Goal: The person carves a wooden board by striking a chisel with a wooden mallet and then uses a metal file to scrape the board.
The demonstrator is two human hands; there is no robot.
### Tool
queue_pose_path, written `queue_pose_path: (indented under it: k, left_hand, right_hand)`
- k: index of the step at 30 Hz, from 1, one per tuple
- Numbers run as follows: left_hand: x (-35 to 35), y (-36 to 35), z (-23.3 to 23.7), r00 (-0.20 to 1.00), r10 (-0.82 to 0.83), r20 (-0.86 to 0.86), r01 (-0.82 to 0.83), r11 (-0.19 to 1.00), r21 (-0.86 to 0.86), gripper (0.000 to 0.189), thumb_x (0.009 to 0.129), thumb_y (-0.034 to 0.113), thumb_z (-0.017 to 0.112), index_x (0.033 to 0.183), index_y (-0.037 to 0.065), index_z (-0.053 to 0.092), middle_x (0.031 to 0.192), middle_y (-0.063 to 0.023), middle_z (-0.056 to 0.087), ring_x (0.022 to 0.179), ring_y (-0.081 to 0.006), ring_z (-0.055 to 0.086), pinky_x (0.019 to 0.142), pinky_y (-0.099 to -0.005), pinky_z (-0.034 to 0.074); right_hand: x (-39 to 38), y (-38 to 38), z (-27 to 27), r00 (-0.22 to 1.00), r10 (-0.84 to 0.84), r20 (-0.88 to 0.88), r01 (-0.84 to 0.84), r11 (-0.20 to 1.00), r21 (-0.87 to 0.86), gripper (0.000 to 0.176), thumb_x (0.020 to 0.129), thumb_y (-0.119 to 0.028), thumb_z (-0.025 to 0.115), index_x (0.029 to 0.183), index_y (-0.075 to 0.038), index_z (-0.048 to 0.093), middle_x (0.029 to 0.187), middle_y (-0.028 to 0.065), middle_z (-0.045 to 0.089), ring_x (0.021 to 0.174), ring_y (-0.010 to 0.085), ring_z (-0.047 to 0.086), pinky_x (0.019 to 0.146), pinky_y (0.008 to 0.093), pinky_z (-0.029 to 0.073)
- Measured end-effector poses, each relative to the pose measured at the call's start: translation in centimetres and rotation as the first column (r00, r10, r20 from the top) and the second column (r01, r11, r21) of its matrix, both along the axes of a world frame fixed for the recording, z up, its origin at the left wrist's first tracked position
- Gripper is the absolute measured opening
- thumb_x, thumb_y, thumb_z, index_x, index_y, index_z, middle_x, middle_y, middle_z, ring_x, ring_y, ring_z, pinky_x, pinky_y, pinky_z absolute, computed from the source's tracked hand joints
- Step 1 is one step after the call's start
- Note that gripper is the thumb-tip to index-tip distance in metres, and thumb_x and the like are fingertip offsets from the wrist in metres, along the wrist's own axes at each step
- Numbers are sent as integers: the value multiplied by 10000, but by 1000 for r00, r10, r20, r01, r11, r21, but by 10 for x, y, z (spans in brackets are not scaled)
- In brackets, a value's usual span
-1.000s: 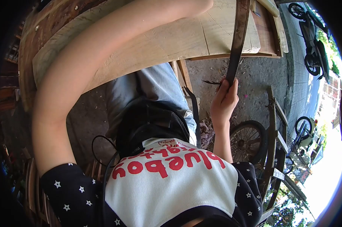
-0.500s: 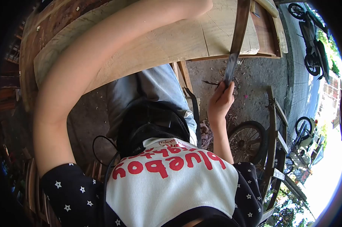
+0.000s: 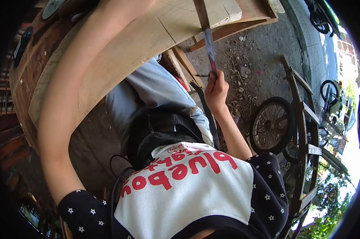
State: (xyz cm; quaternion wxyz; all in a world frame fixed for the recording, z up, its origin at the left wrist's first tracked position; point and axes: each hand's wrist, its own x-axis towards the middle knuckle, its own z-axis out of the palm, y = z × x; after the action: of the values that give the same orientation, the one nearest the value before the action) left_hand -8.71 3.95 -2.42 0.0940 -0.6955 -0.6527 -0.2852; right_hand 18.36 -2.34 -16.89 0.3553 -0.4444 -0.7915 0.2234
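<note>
My right hand (image 3: 217,93) is closed round the near end of a long, narrow flat metal strip (image 3: 207,38). The strip runs up across the edge of a wide wooden board (image 3: 124,63) and leaves the view at the top; its exact kind and far end do not show. A dotted curved line and a dark straight line mark the board's face. My left forearm (image 3: 68,87) reaches over the board from the left, and my left hand is beyond the top edge, out of sight.
Under the board is a wooden bench (image 3: 23,87). A dark object (image 3: 23,46) lies at its left. To the right stand a spoked wheel (image 3: 272,124) and a wooden frame (image 3: 307,107), with a motorcycle (image 3: 321,18) farther off. Dry leaves (image 3: 243,71) litter the ground.
The view has shifted, so the board now sits higher and farther left. My right hand and the strip appear farther left and up, with the grip kept. The left wrist has moved left in view.
</note>
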Motion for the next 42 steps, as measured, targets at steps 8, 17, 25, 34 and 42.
queue_pose_path:
  k: [8, 17, 25, 34, 42]
  left_hand:
    - [1, 1, -4, 1000, -15, 6, 14, 998, 57, 123, 848, 64, 403, 819, -32, 475, 812, -199, 498, 788, -357, 504, 707, -409, 400]
    - [-12, 3, -11, 1000, 21, 4, -21, 999, -48, 171, 862, 153, 423, 911, 14, 511, 879, -156, 533, 840, -324, 525, 740, -387, 408]
    - [-10, 7, -16, 998, -60, 1, 60, 998, -13, 172, 869, 127, 407, 903, 25, 542, 865, -157, 573, 810, -354, 542, 704, -404, 420]
    - [-3, 7, -8, 999, -24, 42, 25, 999, -32, 159, 861, 110, 416, 894, 9, 535, 874, -173, 565, 815, -359, 539, 708, -405, 421]
    - [-7, 8, -12, 999, 8, -47, -10, 999, -47, 171, 871, 140, 402, 884, 18, 521, 879, -170, 551, 820, -363, 532, 695, -420, 419]
  right_hand:
    - [-26, -5, 7, 994, -25, -105, 25, 1000, 8, 7, 839, -9, 474, 845, -11, 471, 558, 175, 482, 495, 349, 521, 428, 357, 377]
    - [-57, 11, 54, 988, 28, -153, -34, 999, -36, 69, 822, -28, 518, 878, -26, 478, 590, 188, 504, 542, 358, 534, 459, 394, 399]
    - [-26, 1, 25, 998, 14, -58, -10, 998, 65, 68, 776, -37, 519, 807, -48, 459, 607, 111, 516, 537, 303, 542, 462, 379, 426]
    - [-9, -7, -11, 995, -6, -96, 9, 999, 38, 119, 752, -48, 550, 860, -50, 498, 617, 123, 535, 537, 300, 548, 469, 387, 439]
    - [-55, 8, 26, 980, 12, -198, -7, 1000, 27, 120, 789, 7, 527, 899, -20, 489, 672, 182, 547, 587, 366, 551, 503, 410, 429]
